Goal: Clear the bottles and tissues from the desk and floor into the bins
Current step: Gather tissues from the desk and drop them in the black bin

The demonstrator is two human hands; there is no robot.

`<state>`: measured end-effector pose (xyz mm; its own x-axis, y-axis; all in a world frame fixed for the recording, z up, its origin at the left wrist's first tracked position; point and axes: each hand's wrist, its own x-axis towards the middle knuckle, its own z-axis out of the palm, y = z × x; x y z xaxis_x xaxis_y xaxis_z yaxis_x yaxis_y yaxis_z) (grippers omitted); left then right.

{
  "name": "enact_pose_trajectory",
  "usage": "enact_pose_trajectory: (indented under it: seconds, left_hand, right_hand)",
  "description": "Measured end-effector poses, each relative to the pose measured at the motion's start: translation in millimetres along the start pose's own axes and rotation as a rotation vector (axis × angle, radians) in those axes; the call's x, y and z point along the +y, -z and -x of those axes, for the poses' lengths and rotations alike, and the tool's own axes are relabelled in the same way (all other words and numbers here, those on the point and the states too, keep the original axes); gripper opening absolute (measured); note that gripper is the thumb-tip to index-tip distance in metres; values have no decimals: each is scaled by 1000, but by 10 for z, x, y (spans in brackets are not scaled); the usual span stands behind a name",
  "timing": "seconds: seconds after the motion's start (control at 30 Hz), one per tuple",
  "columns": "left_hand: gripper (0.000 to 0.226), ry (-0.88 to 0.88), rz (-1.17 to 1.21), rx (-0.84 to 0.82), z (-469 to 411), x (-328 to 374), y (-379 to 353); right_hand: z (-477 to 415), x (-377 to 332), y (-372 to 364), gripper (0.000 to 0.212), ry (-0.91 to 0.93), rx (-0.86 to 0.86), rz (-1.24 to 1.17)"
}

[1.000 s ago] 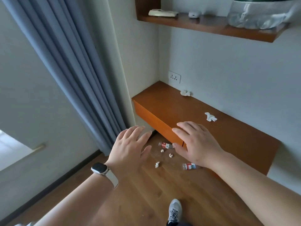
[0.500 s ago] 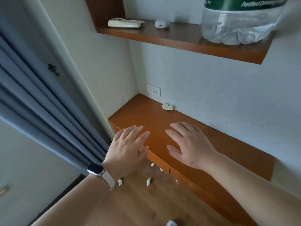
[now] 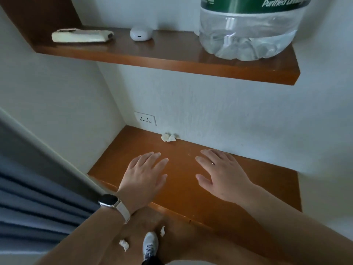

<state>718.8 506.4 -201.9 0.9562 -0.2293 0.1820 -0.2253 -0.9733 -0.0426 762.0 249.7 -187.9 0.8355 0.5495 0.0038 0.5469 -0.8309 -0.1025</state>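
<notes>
**A:** While both hands are held over the desk point(image 3: 122, 155), what does each one hold?

**B:** Nothing. The left hand point(image 3: 145, 176) is released, with its fingers straight and its palm down over the near-left part of the desk. The right hand point(image 3: 219, 175) beside it is in the same state, and one of its fingers carries a ring point(image 3: 212, 163). Whether the palms touch the wood cannot be told.

**A:** Where are the items to clear?

**B:** A crumpled tissue point(image 3: 168, 137) lies on the desk against the back wall, just right of the wall socket point(image 3: 145, 119). It is beyond the fingertips of the left hand, and bare wood separates it from both hands. Two more lie on the floor. The first floor tissue point(image 3: 124, 245) is beside the left forearm. The second floor tissue point(image 3: 162, 230) is near the front edge of the desk. A grey shoe point(image 3: 150, 243) stands between them.

**A:** What is around them, and what obstructs?

**B:** A shelf point(image 3: 172, 62) overhangs the desk. It carries a flat white device point(image 3: 82, 36), an earbud case point(image 3: 140, 33) and a large water jug point(image 3: 248, 35). A blue curtain point(image 3: 38, 207) hangs at the left. The left forearm, which wears a watch point(image 3: 109, 200), covers part of the floor.
</notes>
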Motion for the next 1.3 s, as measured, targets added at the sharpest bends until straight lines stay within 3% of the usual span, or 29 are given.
enact_pose_trajectory:
  seconds: [0.27, 0.43, 0.6, 0.83, 1.03, 1.2, 1.3]
  left_hand:
    - [44, -249, 61, -4, -659, -768, -400]
    - [41, -349, 157, -12, -971, -1203, -719]
    - [44, -433, 190, -153, -1301, -1435, -1180]
    - [54, -284, 290, -445, -1781, -1400, -1770]
    - [56, -170, 337, -459, -2241, -1410, -2022]
    - [56, -120, 314, -562, -2399, -1330, -2244]
    - [45, -129, 309, -565, -2352, -1227, -2333]
  right_hand:
    - [-519, -224, -218, 56, -206, -22, -21]
    - [-807, -302, -468, 57, -431, -75, -53]
    - [-792, -333, -801, 54, -637, -136, -51]
    - [-779, -218, -1201, 56, -821, -223, -157]
    - [-886, 126, -1441, 60, -910, -209, -242]
    - [-963, 401, -1596, 64, -929, -211, -271]
    - [-1006, 482, -1687, 64, -893, -236, -271]
